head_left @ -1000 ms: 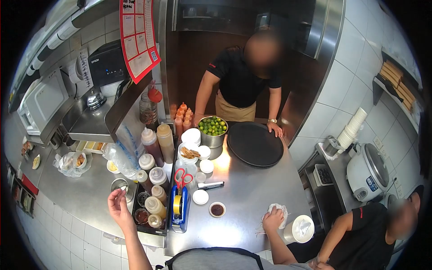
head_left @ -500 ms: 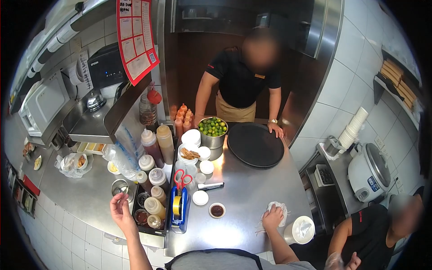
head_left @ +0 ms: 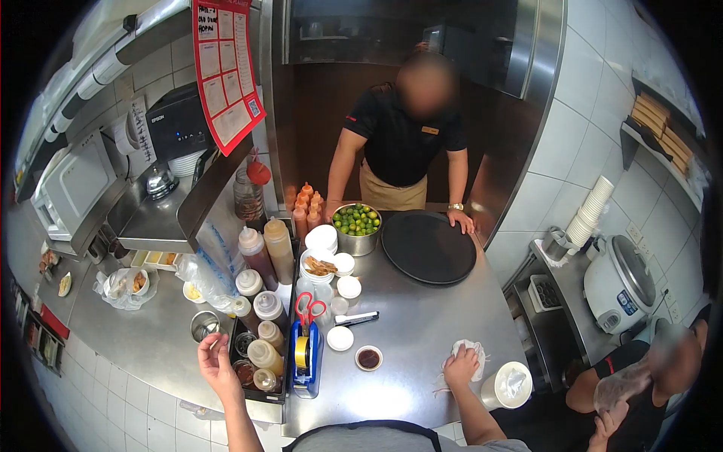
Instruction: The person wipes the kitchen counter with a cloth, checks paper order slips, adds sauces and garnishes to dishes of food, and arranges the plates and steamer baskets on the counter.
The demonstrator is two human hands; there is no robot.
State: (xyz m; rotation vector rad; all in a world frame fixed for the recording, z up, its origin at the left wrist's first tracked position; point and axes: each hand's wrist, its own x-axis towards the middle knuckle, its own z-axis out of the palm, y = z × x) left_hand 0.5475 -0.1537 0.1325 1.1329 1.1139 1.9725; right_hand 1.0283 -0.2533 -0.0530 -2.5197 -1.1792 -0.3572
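Observation:
My right hand (head_left: 459, 369) presses a crumpled white cloth (head_left: 476, 352) onto the steel counter, fingers bent over it. Close beside it, at the counter's right edge, stands a white tub (head_left: 506, 386) with clear plastic inside. My left hand (head_left: 217, 363) is raised at the left, its fingers loosely curled and holding nothing I can see. Just beyond it is a small metal cup (head_left: 203, 325). To its right, a black tray holds several squeeze bottles (head_left: 265, 354). A small bowl of dark sauce (head_left: 368, 358) sits between my hands.
A blue tape dispenser (head_left: 307, 361) with red scissors stands beside the bottle tray. Farther back are a marker (head_left: 357, 319), white lids (head_left: 340, 338), a pot of green citrus (head_left: 356, 239) and a round black tray (head_left: 428, 247). One co-worker (head_left: 410, 143) stands opposite; another (head_left: 625, 392) is at lower right.
My view has shifted slightly. My left hand stays raised and my right hand stays on the cloth. The co-worker at lower right has lifted their hands, with clear plastic now held up.

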